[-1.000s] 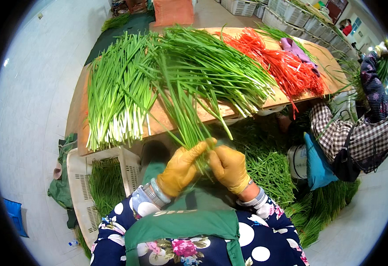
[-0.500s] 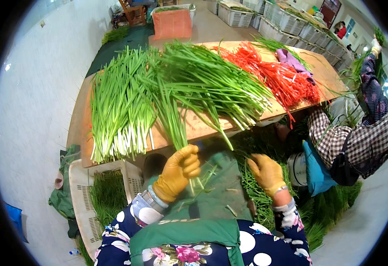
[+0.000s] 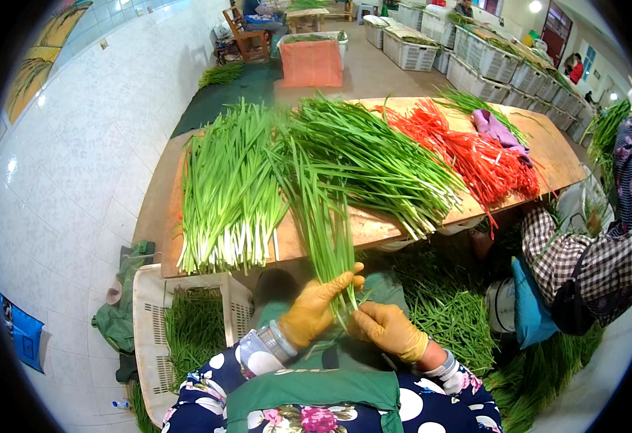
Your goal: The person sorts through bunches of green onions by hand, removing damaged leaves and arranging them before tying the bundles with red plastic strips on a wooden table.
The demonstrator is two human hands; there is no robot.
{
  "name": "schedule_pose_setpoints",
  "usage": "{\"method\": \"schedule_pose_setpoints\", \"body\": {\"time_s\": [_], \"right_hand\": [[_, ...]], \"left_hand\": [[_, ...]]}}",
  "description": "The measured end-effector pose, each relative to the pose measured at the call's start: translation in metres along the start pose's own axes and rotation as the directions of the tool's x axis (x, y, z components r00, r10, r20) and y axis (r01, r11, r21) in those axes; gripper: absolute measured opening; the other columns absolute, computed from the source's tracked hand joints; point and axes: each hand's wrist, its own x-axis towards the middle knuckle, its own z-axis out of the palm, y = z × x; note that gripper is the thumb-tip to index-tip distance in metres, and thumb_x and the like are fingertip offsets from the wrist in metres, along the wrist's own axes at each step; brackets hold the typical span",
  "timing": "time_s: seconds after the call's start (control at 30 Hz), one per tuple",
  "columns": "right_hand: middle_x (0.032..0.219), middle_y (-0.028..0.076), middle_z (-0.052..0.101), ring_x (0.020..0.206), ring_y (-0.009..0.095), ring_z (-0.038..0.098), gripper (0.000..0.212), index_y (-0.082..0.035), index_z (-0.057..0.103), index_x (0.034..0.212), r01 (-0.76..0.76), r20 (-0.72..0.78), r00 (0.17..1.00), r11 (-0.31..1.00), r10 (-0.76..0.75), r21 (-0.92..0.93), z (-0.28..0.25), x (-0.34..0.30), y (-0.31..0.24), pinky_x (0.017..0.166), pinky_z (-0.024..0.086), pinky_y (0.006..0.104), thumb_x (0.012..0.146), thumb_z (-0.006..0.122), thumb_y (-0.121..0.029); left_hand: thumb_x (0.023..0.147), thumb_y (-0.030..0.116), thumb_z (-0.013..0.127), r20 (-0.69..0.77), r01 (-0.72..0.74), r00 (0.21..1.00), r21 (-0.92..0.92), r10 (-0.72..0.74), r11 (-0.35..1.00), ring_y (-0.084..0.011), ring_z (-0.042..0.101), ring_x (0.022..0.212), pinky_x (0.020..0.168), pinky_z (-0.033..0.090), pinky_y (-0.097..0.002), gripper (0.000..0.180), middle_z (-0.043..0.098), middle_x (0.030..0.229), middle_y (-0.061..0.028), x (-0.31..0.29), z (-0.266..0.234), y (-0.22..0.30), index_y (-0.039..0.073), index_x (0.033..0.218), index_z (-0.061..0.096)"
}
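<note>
My left hand (image 3: 314, 309), in a yellow glove, is closed round a small bunch of garlic chives (image 3: 325, 234). Its green leaves reach up over the wooden board, and the pale stalk ends point down toward my lap. At those ends my right hand (image 3: 390, 332), gloved the same way, has its fingers pinched together on the stalks. Just beyond, a neat pile of garlic chives (image 3: 231, 191) lies on the left of the board (image 3: 298, 244). Another pile (image 3: 381, 162) slants across the middle.
Red ties (image 3: 467, 151) and a purple cloth (image 3: 500, 133) lie on the board's right. A white crate (image 3: 146, 317) with greens stands at my left. Loose greens (image 3: 453, 325) heap at my right, near a co-worker in a checked garment (image 3: 612, 267). Stacked crates (image 3: 485, 50) stand behind.
My right hand has moved left and closed at the stalk ends beside my left hand. The left still holds the bunch. The whole view has shifted, showing more of the room's far end.
</note>
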Motion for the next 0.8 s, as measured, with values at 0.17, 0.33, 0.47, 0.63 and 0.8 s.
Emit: {"method": "schedule_pose_setpoints", "body": {"time_s": [0.17,0.33,0.47,0.63,0.8], "right_hand": [[0.067,0.007,0.058,0.061,0.014,0.055,0.026,-0.002,0.061,0.087,-0.055,-0.032,0.998,0.981,0.062,0.184,0.004,0.017,0.005,0.058,0.046,0.0301,0.096,0.052,-0.024],[0.079,0.015,0.064,0.07,0.026,0.063,0.024,-0.003,0.062,0.091,0.031,0.164,0.987,0.975,0.005,-0.218,-0.018,-0.013,0.015,0.067,0.05,0.0358,0.094,0.054,-0.026],[0.076,0.018,0.061,0.067,0.035,0.06,0.012,-0.004,0.063,0.085,0.261,-0.247,0.861,0.803,-0.444,-0.536,-0.073,-0.009,-0.015,0.06,0.049,0.0394,0.086,0.064,-0.016],[0.088,0.012,0.058,0.081,0.03,0.057,0.021,-0.012,0.061,0.099,0.016,-0.203,0.514,0.245,-0.834,-0.969,-0.137,0.059,-0.076,0.071,0.047,0.0409,0.079,0.067,-0.017],[0.074,0.013,0.059,0.071,0.032,0.06,0.009,-0.009,0.063,0.076,-0.224,-0.2,0.768,0.037,-0.609,-0.974,-0.166,0.096,-0.047,0.062,0.048,0.0425,0.078,0.064,-0.018]], "left_hand": [[0.092,0.022,0.064,-0.029,0.026,0.999,0.015,-0.025,1.0,-0.0165,0.065,0.092,0.078,0.054,-0.0282,0.042,0.067,0.103,-0.0066,-0.001,0.006,-0.002,0.001,0.127,0.055],[0.096,0.018,0.056,-0.025,-0.158,0.987,-0.058,0.157,0.986,-0.018,0.066,0.079,0.085,0.056,-0.0408,0.027,0.066,0.087,-0.0054,0.006,-0.007,0.007,-0.001,0.115,0.058],[0.098,0.024,0.055,-0.046,0.016,0.999,-0.094,-0.02,0.995,-0.0087,0.051,0.061,0.06,0.048,-0.0247,0.035,0.055,0.08,0.0008,0.005,-0.014,0.014,-0.001,0.123,0.052],[0.1,0.024,0.05,0.135,0.108,0.988,-0.267,-0.074,0.958,-0.0052,0.029,0.048,0.044,0.026,-0.0205,0.033,0.034,0.064,0.0039,-0.001,-0.014,0.022,-0.001,0.121,0.054],[0.101,0.02,0.045,0.326,0.056,0.944,-0.313,0.052,0.948,-0.0056,0.025,0.043,0.041,0.024,-0.022,0.03,0.028,0.056,0.0055,-0.008,0.0,0.037,-0.001,0.12,0.057]]}}
